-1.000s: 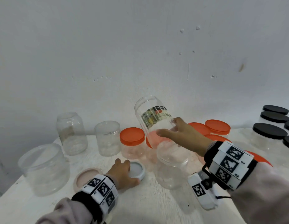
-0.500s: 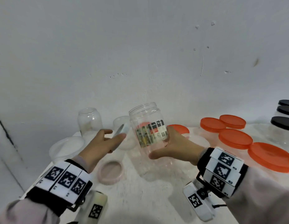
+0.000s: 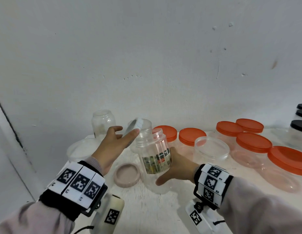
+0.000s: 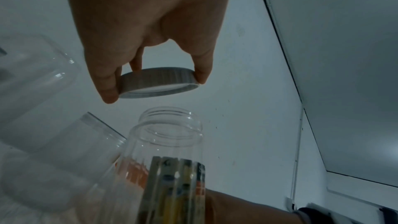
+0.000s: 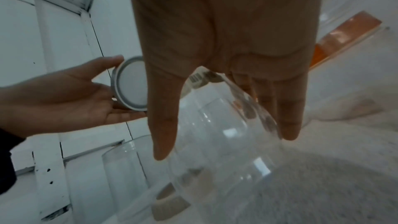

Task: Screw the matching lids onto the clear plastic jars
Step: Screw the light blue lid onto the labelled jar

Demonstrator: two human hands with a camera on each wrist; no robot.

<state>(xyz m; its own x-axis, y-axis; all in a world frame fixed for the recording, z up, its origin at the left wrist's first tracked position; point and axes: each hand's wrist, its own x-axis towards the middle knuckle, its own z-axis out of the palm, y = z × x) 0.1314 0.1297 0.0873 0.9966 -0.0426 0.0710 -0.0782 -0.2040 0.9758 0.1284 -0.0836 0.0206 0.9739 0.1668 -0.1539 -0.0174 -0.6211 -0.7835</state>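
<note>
A tall clear jar [image 3: 153, 156] with a printed label is held off the table, tilted a little, its threaded mouth [image 4: 170, 125] uncapped. My right hand [image 3: 175, 168] grips its lower body from the right, thumb in front [image 5: 163, 125]. My left hand [image 3: 116, 142] pinches a grey-white screw lid [image 3: 134, 128] by its rim, tilted, just left of and above the jar's mouth. In the left wrist view the lid [image 4: 159, 83] hangs a short way above the mouth without touching it. The lid's pale inside [image 5: 131, 86] faces the right wrist camera.
A pink lid [image 3: 127, 174] lies on the white table [image 3: 155, 208] below the jar. Uncapped clear jars [image 3: 103, 123] stand at back left, a wide low one [image 3: 211, 149] to the right. Orange-lidded jars [image 3: 253, 142] and black-lidded jars [image 3: 299, 130] fill the right side.
My left hand picked the grey-white lid off the table and raised it to the jar's mouth. My right hand brought the labelled jar nearer and more upright.
</note>
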